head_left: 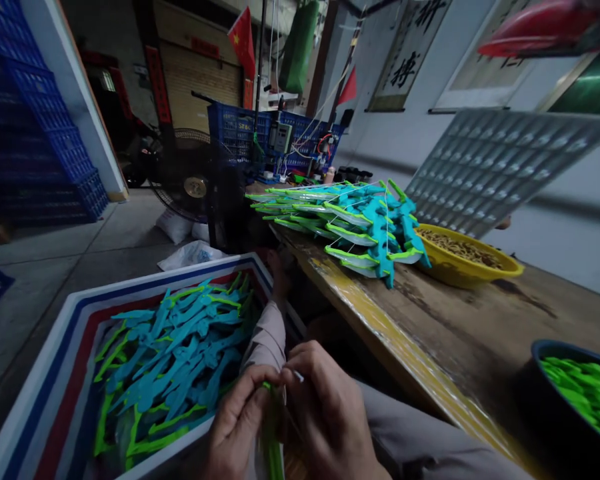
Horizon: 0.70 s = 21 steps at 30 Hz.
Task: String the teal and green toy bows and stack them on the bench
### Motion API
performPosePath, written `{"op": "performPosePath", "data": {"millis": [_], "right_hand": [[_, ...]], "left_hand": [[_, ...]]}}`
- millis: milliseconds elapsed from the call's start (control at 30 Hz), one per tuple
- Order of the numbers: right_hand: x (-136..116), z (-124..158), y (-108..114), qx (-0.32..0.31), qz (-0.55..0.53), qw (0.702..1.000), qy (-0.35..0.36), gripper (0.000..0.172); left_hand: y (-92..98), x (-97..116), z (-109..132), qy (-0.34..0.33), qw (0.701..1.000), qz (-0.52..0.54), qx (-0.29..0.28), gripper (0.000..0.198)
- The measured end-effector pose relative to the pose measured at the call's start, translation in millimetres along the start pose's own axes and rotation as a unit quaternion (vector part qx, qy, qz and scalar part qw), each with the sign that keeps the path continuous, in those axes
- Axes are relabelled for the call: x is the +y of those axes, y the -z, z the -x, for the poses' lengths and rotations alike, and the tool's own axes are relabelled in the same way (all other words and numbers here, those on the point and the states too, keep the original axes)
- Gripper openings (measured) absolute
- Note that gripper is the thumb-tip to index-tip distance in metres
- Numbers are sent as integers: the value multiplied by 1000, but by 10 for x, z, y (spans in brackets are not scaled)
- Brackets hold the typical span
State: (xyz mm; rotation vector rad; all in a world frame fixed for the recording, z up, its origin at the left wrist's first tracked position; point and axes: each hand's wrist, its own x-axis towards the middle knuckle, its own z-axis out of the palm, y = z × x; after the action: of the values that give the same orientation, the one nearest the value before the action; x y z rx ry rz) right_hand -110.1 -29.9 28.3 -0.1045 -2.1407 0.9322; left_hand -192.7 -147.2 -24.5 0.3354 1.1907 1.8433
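Note:
At the bottom centre, my left hand (240, 417) is closed around a narrow bright green plastic piece (271, 433) that points down towards my lap. Right beside it, the thumb and fingers of my right hand (330, 417) are pinched on the end of a thin white string (298, 375). My fingertips nearly meet at the top of the green piece. The lower part of that piece is partly hidden by my hands. To the left, a striped box (55, 373) holds many teal and green plastic parts (175, 353).
Strung teal-and-green toy crossbows (380, 227) are stacked on the wooden table (460, 320). A yellow basin (460, 273) of small tan pieces and a dark tub (535, 380) of green parts stand there too. A fan (195, 187) and blue crates (55, 133) are beyond.

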Motion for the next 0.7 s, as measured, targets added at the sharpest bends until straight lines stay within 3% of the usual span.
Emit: {"op": "performPosePath", "data": {"millis": [200, 300, 467, 567, 633, 700], "right_hand": [[-121, -187, 84, 33, -99, 992, -67, 19], [-74, -257, 84, 30, -114, 989, -89, 22], [146, -108, 76, -9, -184, 961, -205, 21], [254, 64, 115, -26, -137, 980, -142, 15], [293, 159, 161, -49, -102, 991, -78, 11], [309, 225, 208, -80, -96, 991, -57, 11]], "left_hand": [[-19, 42, -80, 4, 993, 58, -99, 30], [-40, 17, -88, 25, 993, 81, -86, 36], [-119, 9, -101, 15, 997, 62, -37, 40], [-131, -55, -141, 18, 998, 64, -10, 40], [-121, -107, -166, 28, 998, 53, -17, 39], [-108, -146, -188, 39, 998, 41, -26, 40]]}}
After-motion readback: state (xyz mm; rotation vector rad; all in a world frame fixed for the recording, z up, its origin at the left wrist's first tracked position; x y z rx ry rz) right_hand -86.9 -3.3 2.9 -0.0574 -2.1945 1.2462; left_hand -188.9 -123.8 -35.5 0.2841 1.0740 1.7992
